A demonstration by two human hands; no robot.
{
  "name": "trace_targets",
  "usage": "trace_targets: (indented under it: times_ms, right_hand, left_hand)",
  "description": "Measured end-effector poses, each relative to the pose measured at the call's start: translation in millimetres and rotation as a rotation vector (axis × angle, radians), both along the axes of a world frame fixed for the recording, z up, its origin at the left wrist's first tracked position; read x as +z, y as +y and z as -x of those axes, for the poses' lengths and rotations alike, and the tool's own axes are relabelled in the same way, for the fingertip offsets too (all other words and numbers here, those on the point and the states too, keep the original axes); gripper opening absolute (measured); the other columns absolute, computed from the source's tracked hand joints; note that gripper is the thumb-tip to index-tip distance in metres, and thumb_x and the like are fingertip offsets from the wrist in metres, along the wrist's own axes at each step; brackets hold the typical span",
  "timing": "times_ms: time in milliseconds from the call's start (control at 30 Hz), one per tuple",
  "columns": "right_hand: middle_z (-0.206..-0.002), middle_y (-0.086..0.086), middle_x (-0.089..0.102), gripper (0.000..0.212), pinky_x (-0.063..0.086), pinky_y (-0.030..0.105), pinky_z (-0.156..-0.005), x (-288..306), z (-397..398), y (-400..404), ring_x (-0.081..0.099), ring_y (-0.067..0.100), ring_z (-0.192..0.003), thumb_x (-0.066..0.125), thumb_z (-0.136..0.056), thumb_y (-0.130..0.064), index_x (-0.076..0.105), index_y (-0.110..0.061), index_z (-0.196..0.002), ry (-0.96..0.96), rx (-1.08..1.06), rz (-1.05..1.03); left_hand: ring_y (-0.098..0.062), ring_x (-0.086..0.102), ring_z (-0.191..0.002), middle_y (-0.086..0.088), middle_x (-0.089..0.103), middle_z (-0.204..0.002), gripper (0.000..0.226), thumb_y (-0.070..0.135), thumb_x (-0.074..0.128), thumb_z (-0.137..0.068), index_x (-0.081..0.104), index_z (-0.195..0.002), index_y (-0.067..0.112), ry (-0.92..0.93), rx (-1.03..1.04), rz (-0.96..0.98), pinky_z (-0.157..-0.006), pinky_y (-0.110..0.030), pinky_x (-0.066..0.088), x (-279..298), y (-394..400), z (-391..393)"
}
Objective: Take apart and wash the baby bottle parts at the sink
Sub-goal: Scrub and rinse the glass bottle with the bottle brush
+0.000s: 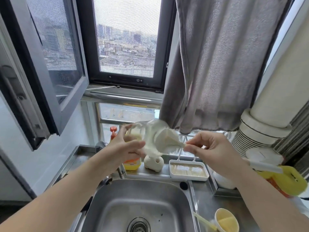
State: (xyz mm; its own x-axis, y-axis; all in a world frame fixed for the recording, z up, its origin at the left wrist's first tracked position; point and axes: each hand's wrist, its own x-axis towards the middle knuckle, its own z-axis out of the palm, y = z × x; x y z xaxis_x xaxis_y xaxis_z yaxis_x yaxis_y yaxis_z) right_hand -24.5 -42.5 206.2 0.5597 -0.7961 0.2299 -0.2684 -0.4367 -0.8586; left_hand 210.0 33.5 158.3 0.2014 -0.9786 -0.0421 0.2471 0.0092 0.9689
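I hold a clear baby bottle (138, 132) tilted on its side above the steel sink (142, 203). My left hand (128, 146) grips the bottle's body. A pale silicone nipple with its wide collar (160, 139) is on the bottle's right end, blurred. My right hand (209, 148) pinches the nipple's tip between thumb and fingers. A yellow bottle part shaped like a cup (226, 221) stands on the counter at the sink's right front corner.
Behind the sink are a faucet (121, 171), a yellow dish-soap bottle (131, 164), a pale holder (153, 164) and a white tray (189, 169). A yellow sponge (287, 180) and stacked white plates (247, 139) lie at right. A grey curtain (225, 64) hangs above.
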Motion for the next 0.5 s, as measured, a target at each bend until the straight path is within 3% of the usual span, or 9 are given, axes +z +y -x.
trace_targets:
  times_ms: [33, 100, 200, 267, 400, 500]
  right_hand:
    - [-0.069, 0.003, 0.071, 0.01, 0.049, 0.021, -0.059, 2.3, -1.3, -3.1, 0.058, 0.009, -0.056, 0.08, -0.072, -0.018, 0.071, -0.013, -0.071, -0.008, -0.009, 0.011]
    - [-0.074, 0.007, 0.072, 0.017, 0.052, 0.028, -0.065, 5.1, -7.5, -3.9, 0.062, 0.018, -0.064, 0.079, -0.066, -0.028, 0.071, -0.014, -0.072, -0.049, 0.029, -0.012]
    - [-0.074, 0.008, 0.073, 0.024, 0.053, 0.028, -0.064, 6.4, -12.5, -2.4, 0.062, 0.013, -0.064, 0.076, -0.061, -0.034, 0.071, -0.013, -0.073, -0.089, 0.056, -0.031]
    - [-0.075, 0.007, 0.073, 0.027, 0.053, 0.039, -0.068, 6.5, -10.5, -3.3, 0.063, 0.02, -0.068, 0.076, -0.06, -0.039, 0.072, -0.016, -0.073, -0.069, 0.048, -0.016]
    - [-0.074, 0.009, 0.072, 0.02, 0.051, 0.043, -0.069, 2.5, -9.7, -5.8, 0.06, 0.019, -0.068, 0.076, -0.061, -0.037, 0.072, -0.021, -0.073, -0.048, 0.062, -0.028]
    - [-0.074, 0.013, 0.071, 0.022, 0.05, 0.042, -0.069, -0.5, -12.2, -4.2, 0.06, 0.023, -0.069, 0.076, -0.061, -0.035, 0.071, -0.017, -0.072, -0.058, 0.072, -0.045]
  left_hand:
    - [-0.031, 0.065, -0.077, -0.014, 0.06, -0.104, 0.1, 0.024, 0.081, -0.04, 0.04, -0.131, 0.016, 0.055, -0.024, -0.007, -0.08, -0.048, 0.057, -1.3, -1.4, -0.5]
    - [-0.032, 0.053, -0.084, -0.012, 0.066, -0.09, 0.08, 0.022, 0.083, -0.043, 0.051, -0.116, 0.011, 0.189, -0.101, -0.019, -0.073, -0.042, 0.06, -1.5, -2.6, 2.6]
    - [-0.038, 0.043, -0.1, -0.02, 0.055, -0.105, 0.091, 0.042, 0.096, -0.033, 0.055, -0.106, 0.008, 0.338, -0.111, -0.036, -0.071, -0.042, 0.06, -3.6, -1.9, 3.9]
    - [-0.041, 0.048, -0.1, -0.022, 0.051, -0.113, 0.09, 0.047, 0.091, -0.043, 0.052, -0.114, 0.008, 0.315, -0.118, -0.044, -0.078, -0.048, 0.058, -3.7, -1.2, -0.3]
    - [-0.038, 0.064, -0.083, -0.016, 0.063, -0.092, 0.068, 0.04, 0.087, -0.053, 0.05, -0.104, 0.013, 0.29, -0.108, -0.047, -0.092, -0.065, 0.044, -5.5, -2.6, -12.3]
    - [-0.036, 0.066, -0.077, -0.011, 0.064, -0.084, 0.051, 0.029, 0.085, -0.06, 0.05, -0.096, 0.019, 0.306, -0.148, -0.013, -0.092, -0.065, 0.044, -4.7, -2.7, -13.7]
